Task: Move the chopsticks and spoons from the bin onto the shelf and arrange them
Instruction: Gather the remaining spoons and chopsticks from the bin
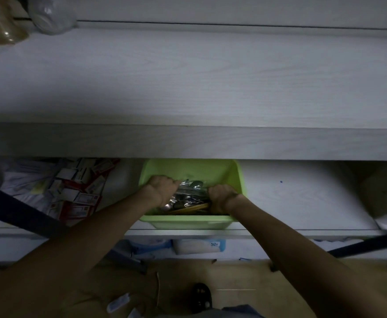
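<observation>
In the head view, we see the green bin (193,220) on the lower shelf (302,203), under the wide upper shelf (188,88). Inside the bin, our left hand (162,188) and right hand (221,196) curl around the spoons (188,193), with the chopsticks (191,208) lying at the bin's near side.

Your left hand (162,188) and right hand (222,196) bury their fingers in the cutlery, so you cannot tell what each one grips. The upper shelf (188,141) covers the far rim of the green bin (188,222). The spoons (188,191) and chopsticks (192,207) lie in a dim, glinting tangle too murky to count. At top left, the clear bag (50,14) is cut off by the edge.
</observation>
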Demonstrator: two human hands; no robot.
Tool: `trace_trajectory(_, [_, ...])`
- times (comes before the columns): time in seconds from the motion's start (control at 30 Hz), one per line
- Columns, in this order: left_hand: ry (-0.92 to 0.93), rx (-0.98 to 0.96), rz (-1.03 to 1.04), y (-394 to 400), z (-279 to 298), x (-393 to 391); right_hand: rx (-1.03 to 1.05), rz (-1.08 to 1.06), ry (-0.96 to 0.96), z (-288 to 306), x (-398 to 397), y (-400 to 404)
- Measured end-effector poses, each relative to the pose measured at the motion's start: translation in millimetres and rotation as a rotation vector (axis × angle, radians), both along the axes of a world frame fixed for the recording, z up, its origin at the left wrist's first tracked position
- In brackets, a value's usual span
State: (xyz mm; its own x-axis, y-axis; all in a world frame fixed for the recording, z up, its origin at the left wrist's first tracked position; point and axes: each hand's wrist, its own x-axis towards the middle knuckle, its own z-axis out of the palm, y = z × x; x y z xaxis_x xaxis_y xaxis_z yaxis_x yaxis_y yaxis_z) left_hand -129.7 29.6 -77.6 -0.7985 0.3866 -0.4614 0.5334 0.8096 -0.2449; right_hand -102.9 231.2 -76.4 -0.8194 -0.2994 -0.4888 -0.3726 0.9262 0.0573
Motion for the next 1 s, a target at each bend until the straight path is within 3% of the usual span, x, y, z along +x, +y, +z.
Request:
trace_trajectory(0.3, [-0.051,0.006,0.100,7,-1,0,-0.044,-0.047,-0.088,11,-1,-2])
trace_trajectory(0.6, [-0.068,0.035,0.155,6,-5,-3,-0.012,-0.038,0.009,4,-5,-2])
trace_trajectory(0.8, [0.016,0.000,0.094,9,3,-13,0.020,-0.013,-0.095,5,-7,0])
trace_trajectory(1.0, [-0.036,0.060,0.118,7,12,-19,-0.018,0.006,-0.155,-3,-6,-1])
